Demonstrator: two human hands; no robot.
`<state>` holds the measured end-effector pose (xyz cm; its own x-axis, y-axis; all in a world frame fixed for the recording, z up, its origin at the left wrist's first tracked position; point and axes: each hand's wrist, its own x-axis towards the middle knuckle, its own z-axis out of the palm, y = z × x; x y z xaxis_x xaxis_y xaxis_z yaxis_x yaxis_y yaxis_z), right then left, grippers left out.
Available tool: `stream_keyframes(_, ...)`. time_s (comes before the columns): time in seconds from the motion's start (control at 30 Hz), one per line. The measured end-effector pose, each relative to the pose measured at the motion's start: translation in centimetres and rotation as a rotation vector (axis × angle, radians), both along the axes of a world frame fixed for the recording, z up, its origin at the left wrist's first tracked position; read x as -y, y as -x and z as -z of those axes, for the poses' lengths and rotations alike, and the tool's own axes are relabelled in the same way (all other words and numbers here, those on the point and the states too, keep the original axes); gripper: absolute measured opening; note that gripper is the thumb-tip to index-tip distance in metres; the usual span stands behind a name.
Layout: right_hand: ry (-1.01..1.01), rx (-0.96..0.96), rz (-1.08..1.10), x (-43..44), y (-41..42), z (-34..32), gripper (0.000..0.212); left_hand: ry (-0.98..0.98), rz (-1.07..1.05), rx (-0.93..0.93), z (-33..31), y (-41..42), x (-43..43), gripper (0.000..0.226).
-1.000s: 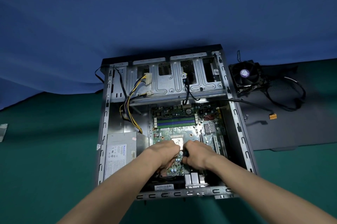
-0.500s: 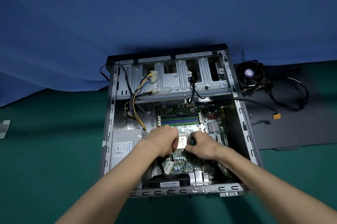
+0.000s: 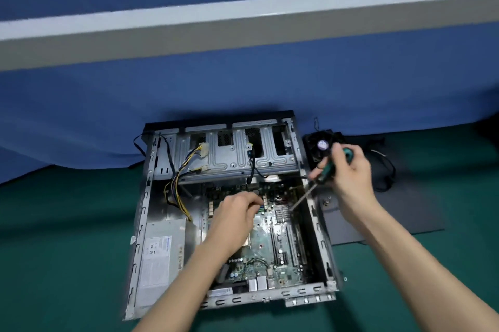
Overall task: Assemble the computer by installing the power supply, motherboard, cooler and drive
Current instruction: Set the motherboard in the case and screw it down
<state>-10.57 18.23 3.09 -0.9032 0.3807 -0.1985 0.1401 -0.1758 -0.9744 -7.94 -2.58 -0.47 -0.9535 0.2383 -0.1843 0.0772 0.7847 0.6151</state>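
Observation:
The open computer case point(image 3: 140, 223) lies flat on the green table. Inside it, the green motherboard point(image 3: 272, 237) fills the right part and the grey power supply point(image 3: 159, 253) sits at the near left. My left hand point(image 3: 235, 213) hovers over the motherboard's upper middle with its fingers curled together; whether they pinch something small I cannot tell. My right hand point(image 3: 348, 169) grips a green-handled screwdriver point(image 3: 328, 169) above the case's right wall, its shaft slanting down-left into the case. The black cooler fan point(image 3: 321, 148) stands outside the case at the far right.
The drive cage point(image 3: 235, 156) spans the case's far end, with yellow-and-black power cables point(image 3: 183, 177) hanging at its left. A dark case side panel point(image 3: 391, 213) with small screws and loose black cables lies to the right. A blue cloth backdrop rises behind.
Both hands left the middle of the motherboard. My right hand lifted up and right with the screwdriver; my left hand moved toward the far end. The camera tilted upward.

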Motion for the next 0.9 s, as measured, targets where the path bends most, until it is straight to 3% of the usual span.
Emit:
stream_keyframes(0.13,0.021,0.206,0.102,-5.1,-0.2,1.2,0.018,-0.138,-0.078,0.059,0.5,-1.6,-3.4,0.023)
stream_keyframes(0.27,0.007,0.432,-0.078,-7.6,-1.5,3.6,0.021,-0.364,-0.154,0.191,0.2,-2.2,-7.5,0.026)
stream_keyframes(0.33,-0.05,0.513,-0.201,-7.9,-1.9,4.6,0.019,-0.379,-0.189,0.19,0.5,-1.9,-9.1,0.023)
stream_keyframes(0.4,-0.154,0.562,-0.28,-7.9,-2.1,5.5,0.014,-0.356,-0.222,0.167,0.9,-1.8,-10.0,0.021)
stream_keyframes(0.53,-0.206,0.547,-0.241,-8.4,-1.9,7.6,0.008,-0.42,-0.24,0.193,1.7,-2.5,-10.6,0.022)
stream_keyframes(0.73,-0.599,0.64,-0.293,-9.4,-1.5,10.8,0.015,-0.471,-0.231,0.161,2.1,-2.9,-11.0,0.026)
stream_keyframes(0.9,-0.889,0.664,-0.317,-9.0,-0.5,11.6,0.04,-0.475,-0.242,0.111,2.2,-3.1,-11.1,0.028)
